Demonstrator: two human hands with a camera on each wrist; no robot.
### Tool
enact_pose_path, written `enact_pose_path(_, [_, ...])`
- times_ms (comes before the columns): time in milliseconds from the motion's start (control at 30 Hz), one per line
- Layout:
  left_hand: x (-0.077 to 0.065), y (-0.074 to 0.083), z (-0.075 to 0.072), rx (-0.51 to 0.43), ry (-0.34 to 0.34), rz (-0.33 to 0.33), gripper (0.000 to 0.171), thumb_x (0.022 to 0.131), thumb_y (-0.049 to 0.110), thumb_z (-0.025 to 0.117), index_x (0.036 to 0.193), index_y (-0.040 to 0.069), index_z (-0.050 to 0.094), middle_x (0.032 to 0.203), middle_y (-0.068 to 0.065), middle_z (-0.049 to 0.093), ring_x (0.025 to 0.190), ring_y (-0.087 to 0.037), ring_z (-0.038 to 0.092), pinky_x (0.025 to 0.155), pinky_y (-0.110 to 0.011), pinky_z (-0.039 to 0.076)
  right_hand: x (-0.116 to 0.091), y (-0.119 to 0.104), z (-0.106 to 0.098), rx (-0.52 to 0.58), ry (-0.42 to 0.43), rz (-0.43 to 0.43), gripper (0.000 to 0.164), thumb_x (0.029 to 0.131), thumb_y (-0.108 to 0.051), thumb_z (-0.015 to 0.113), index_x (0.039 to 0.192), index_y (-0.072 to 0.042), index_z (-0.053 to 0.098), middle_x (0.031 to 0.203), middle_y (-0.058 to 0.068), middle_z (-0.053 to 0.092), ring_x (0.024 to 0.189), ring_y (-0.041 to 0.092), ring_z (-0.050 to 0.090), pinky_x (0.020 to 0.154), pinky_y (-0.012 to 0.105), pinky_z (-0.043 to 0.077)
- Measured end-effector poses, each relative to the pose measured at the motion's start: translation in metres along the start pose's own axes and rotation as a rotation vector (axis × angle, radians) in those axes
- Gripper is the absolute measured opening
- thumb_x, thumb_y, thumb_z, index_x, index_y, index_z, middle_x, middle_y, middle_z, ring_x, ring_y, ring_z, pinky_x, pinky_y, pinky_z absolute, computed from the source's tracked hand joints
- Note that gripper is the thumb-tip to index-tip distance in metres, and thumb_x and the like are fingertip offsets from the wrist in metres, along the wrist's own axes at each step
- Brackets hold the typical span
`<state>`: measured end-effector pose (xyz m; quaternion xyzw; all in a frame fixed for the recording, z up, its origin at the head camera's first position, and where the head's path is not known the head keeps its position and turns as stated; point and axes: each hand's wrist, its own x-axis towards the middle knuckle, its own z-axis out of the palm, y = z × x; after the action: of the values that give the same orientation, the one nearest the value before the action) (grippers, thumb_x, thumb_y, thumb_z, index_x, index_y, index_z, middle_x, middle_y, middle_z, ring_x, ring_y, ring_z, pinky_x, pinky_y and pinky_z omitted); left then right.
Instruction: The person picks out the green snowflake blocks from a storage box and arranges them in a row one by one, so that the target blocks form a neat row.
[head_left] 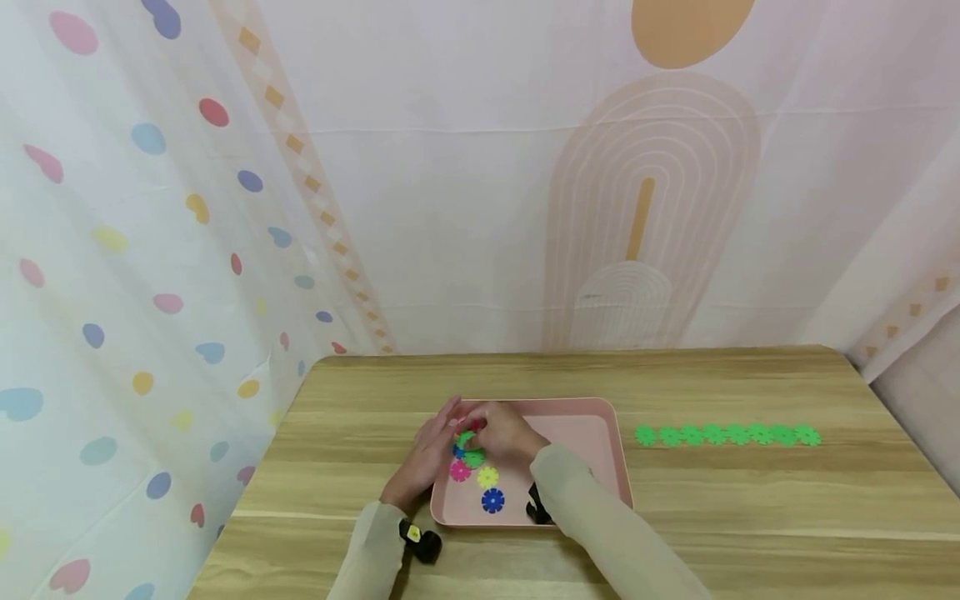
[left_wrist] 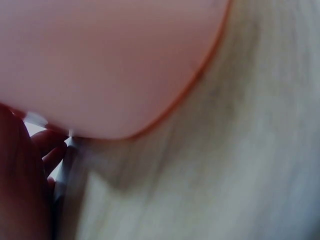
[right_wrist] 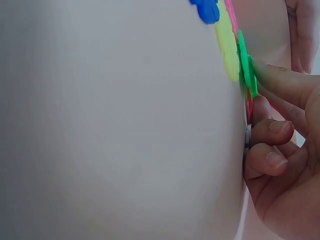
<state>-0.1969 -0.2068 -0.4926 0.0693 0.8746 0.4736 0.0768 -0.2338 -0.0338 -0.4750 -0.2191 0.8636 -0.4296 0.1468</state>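
Notched plastic snowflake discs lie in the left part of a pink tray (head_left: 570, 407). My right hand (head_left: 504, 432) reaches over them, thumb and forefinger at a green disc (right_wrist: 247, 65), its other fingers curled low against the tray. A second green disc (head_left: 474, 458) is beside those fingertips. Around them are a pink disc (head_left: 461, 471), a yellow disc (head_left: 487, 477) and a dark blue disc (head_left: 492, 500); some red ones are partly hidden under the hand. My left hand (head_left: 427, 457) rests along the tray's left rim, fingers stretched out.
A straight row of several green discs (head_left: 727, 435) lies on the wooden table (head_left: 720, 517) right of the tray. Black wrist cameras sit on both sleeves, the left one (head_left: 422, 542) just outside the tray's front left corner. Patterned curtains (head_left: 465, 208) hang behind the table.
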Motion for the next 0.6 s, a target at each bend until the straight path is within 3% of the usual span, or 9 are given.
enact_pose_path(233, [0.0006, -0.0001, 0.0, -0.007, 0.009, 0.007, 0.054, 0.109, 0.039, 0.029, 0.159, 0.021, 0.021, 0.162, -0.011, 0.026, 0.149, -0.042, 0.009, 0.112, -0.074, 0.002, -0.0013, 0.0033, -0.0034, 0.006, -0.002, 0.013, 0.013, 0.085, -0.01, 0.078, 0.094, -0.018, 0.074, 0.099, -0.006, 0.067, 0.094, 0.015, 0.058, 0.089, 0.035, 0.052])
enact_pose_path(600, [0.0001, -0.0002, -0.0002, -0.003, 0.011, 0.011, 0.054, 0.109, 0.038, 0.028, 0.159, 0.02, 0.022, 0.162, -0.016, 0.025, 0.148, -0.045, 0.01, 0.111, -0.075, 0.002, -0.0024, 0.0048, -0.0057, 0.02, -0.016, 0.044, 0.017, 0.083, -0.01, 0.08, 0.093, -0.015, 0.066, 0.082, -0.001, 0.06, 0.076, 0.016, 0.053, 0.069, 0.026, 0.047])
